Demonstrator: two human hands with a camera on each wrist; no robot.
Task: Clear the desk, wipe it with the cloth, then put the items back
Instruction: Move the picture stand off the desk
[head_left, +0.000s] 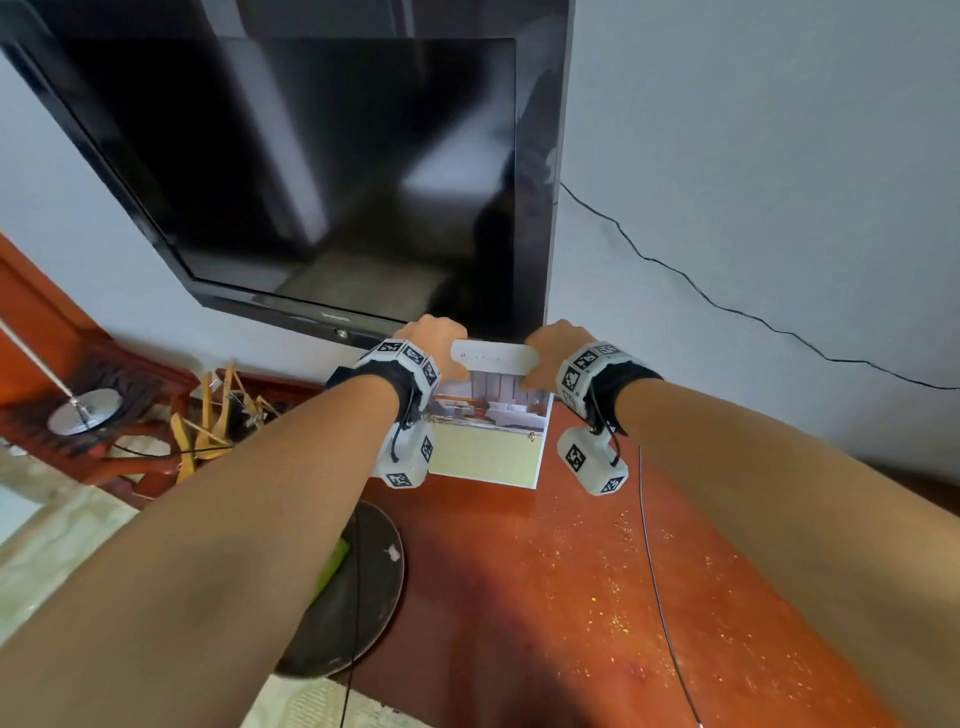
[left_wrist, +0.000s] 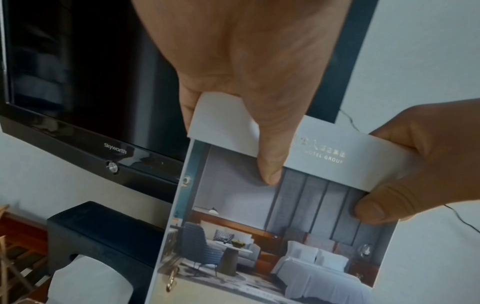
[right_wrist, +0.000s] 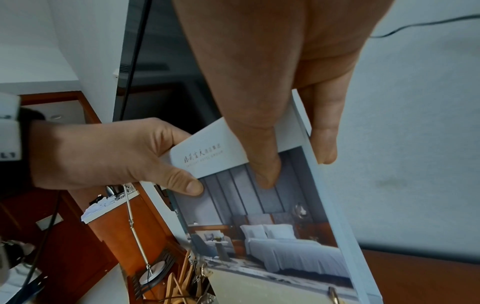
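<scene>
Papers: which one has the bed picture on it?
The big folder: a bedroom photo covers its front. The small white card, held over its top, shows only gold writing.

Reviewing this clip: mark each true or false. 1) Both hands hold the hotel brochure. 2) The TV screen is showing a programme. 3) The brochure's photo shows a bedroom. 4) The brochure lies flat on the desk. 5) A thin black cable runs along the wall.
1) True: left hand and right hand pinch the brochure at its top.
2) False: the TV is dark.
3) True.
4) False: it is held upright over the desk.
5) True: cable.
</scene>
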